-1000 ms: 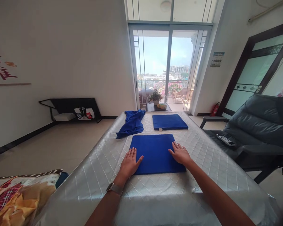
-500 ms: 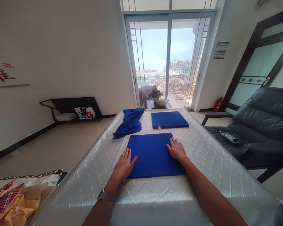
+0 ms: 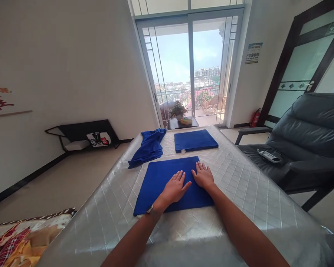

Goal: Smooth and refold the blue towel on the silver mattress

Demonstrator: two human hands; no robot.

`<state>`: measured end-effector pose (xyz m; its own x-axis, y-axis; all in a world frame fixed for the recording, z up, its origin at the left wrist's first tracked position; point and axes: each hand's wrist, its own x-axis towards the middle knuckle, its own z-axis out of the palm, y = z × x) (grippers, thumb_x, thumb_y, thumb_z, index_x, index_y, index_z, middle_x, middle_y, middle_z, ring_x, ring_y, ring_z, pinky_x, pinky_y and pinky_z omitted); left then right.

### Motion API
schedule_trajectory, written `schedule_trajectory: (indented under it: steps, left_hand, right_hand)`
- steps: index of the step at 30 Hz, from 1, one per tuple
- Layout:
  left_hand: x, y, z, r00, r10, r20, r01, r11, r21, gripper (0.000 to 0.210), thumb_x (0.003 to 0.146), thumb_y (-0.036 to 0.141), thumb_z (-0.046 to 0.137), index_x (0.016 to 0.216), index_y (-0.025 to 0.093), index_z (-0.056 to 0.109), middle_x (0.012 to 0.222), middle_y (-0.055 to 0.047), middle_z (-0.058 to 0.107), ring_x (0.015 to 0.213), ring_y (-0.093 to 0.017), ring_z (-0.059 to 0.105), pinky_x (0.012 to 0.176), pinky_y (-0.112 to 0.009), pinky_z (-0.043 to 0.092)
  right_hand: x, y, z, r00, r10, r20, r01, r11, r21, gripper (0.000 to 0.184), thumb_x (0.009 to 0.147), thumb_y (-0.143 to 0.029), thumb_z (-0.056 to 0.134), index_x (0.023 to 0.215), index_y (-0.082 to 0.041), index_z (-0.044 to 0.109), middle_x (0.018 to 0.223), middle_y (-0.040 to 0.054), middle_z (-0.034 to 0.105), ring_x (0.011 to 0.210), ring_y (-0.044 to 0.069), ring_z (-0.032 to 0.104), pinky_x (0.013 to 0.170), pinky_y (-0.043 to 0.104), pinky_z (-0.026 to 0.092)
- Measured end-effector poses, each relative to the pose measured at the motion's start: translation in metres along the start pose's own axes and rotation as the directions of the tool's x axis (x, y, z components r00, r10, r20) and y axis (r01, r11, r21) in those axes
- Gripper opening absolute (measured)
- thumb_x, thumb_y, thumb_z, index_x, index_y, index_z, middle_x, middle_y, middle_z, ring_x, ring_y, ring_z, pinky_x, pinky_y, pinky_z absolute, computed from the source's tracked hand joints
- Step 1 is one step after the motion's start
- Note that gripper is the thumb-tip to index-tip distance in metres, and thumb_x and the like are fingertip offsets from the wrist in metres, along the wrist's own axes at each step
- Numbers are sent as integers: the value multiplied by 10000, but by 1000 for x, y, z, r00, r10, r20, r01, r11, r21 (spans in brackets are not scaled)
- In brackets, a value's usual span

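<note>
A blue cloth (image 3: 153, 189), folded into a flat rectangle, lies on the silver quilted table cover (image 3: 239, 193). My left hand (image 3: 175, 187) rests flat on its middle, fingers stretched out, with a band on the wrist. Over the cloth's right edge lies my right hand (image 3: 203, 175), palm down and fingers slightly spread. Behind it is a neatly folded blue stack (image 3: 196, 141) with a small white tag on its front edge. A crumpled blue cloth (image 3: 150, 146) sits at the far left of the cover.
On the right stands a dark armchair (image 3: 308, 137) with a white power strip (image 3: 269, 156) on its seat. Patterned fabrics (image 3: 19, 241) lie at lower left. Beyond the far edge is a small table (image 3: 195, 124) with a potted plant (image 3: 179, 109).
My left hand has moved right, from the cloth's left edge to its middle, nearer my right hand. My right hand stays at the right edge. The view has tilted slightly.
</note>
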<state>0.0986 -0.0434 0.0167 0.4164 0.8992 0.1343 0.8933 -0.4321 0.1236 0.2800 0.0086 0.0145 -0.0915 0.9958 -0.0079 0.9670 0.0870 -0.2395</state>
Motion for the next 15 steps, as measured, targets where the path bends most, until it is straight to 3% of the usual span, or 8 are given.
schedule_trajectory:
  steps: [4, 7, 11, 15]
  left_hand:
    - [46, 34, 9, 999, 33, -40, -35, 997, -68, 732, 1036, 545, 88, 1509, 72, 385, 1581, -163, 369, 1485, -238, 297, 1221, -407, 253]
    - [56, 36, 15, 999, 1, -54, -6, 996, -93, 727, 1039, 522, 69, 1519, 61, 360, 1575, -160, 382, 1484, -225, 301, 1224, -400, 251]
    - [46, 13, 19, 998, -45, -32, 44, 999, -29, 718, 1028, 561, 92, 1534, 126, 355, 1597, -132, 347, 1501, -229, 258, 1233, -432, 224]
    - [27, -30, 14, 990, -142, 4, 141, 989, 44, 752, 1013, 598, 78, 1548, 132, 326, 1618, -124, 301, 1510, -236, 228, 1237, -446, 199]
  right_hand:
    - [-2, 3, 0, 999, -32, 18, 33, 998, -46, 649, 1016, -410, 227, 1603, -137, 176, 1669, 56, 143, 1526, 228, 129, 1227, 422, 78]
    - [-2, 3, 0, 999, -37, 16, 38, 998, -48, 644, 1019, -406, 224, 1602, -135, 181, 1669, 66, 141, 1527, 233, 123, 1226, 426, 80]
    - [-1, 0, 0, 1000, -15, 9, 15, 1000, -10, 664, 1023, -458, 196, 1600, -129, 189, 1664, 77, 162, 1527, 239, 124, 1226, 437, 66]
    - [1, -1, 0, 1000, 8, 17, -8, 1000, 10, 682, 1020, -483, 177, 1603, -128, 171, 1667, 65, 145, 1529, 229, 112, 1229, 432, 45]
